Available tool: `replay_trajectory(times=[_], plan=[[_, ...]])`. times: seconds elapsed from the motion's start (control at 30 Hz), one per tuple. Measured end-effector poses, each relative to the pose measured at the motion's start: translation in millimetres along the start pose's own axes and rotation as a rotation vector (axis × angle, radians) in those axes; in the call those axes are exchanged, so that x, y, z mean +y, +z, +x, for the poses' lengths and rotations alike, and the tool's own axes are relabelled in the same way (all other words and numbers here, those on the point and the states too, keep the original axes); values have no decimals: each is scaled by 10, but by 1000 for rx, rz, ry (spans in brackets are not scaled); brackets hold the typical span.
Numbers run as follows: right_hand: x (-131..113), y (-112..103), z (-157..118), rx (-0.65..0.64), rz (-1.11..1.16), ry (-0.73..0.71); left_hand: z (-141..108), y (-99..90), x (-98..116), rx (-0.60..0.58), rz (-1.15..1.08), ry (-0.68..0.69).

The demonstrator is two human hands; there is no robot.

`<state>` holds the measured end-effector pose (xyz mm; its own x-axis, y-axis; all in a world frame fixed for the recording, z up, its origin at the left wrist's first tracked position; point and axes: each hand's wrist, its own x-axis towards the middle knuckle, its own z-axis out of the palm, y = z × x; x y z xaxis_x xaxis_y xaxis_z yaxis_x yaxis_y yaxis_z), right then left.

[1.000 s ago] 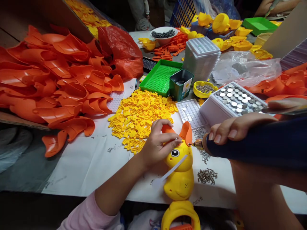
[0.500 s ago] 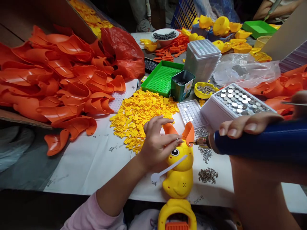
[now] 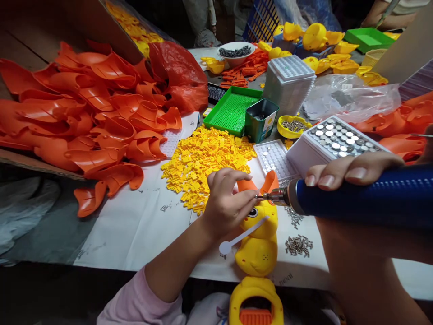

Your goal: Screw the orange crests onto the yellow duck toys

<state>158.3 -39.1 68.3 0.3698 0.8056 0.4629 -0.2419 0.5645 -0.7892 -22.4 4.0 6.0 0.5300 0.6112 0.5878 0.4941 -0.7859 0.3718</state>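
My right hand [image 3: 355,171] is wrapped round a blue electric screwdriver [image 3: 365,198], which lies nearly level and points left. Its bit reaches the fingertips of my left hand [image 3: 228,198], where a tiny screw [image 3: 257,197] is pinched. Both hands are above the head of a yellow duck-shaped toy [image 3: 259,257] with orange pieces [image 3: 269,181] on top. Part of the head is hidden behind my left fingers. A white strip with a round end [image 3: 241,237] lies across the toy. Below the body is its yellow ring handle [image 3: 233,304] with an orange ribbed part.
Orange curved shells [image 3: 111,131] are heaped on the left. Small yellow parts [image 3: 209,158] lie behind my left hand. Loose screws [image 3: 299,246] are right of the toy. Behind stand a green tray [image 3: 233,108], a dark green tin [image 3: 260,124] and a white box with metal discs [image 3: 334,135].
The screwdriver's bit has moved left, from the right orange piece to the screw at my left fingertips. The view has shifted slightly, and my left hand still pinches the screw.
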Motion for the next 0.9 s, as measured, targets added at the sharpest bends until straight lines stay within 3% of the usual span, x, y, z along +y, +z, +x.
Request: replay_trajectory(times=[0.13,0.43,0.73,0.9], plan=[[-16,57,11,87,-23,9,-1,-20,8,-20,53,-1],[20,-27,-19,-82,-12,-19,10,-22,-23,43,85,74],[66,-21,-25,31,58,-24,17,-22,-25,39,37,20],[-3,-48,17,10,51,-72,37,-38,-99,19,11,64]])
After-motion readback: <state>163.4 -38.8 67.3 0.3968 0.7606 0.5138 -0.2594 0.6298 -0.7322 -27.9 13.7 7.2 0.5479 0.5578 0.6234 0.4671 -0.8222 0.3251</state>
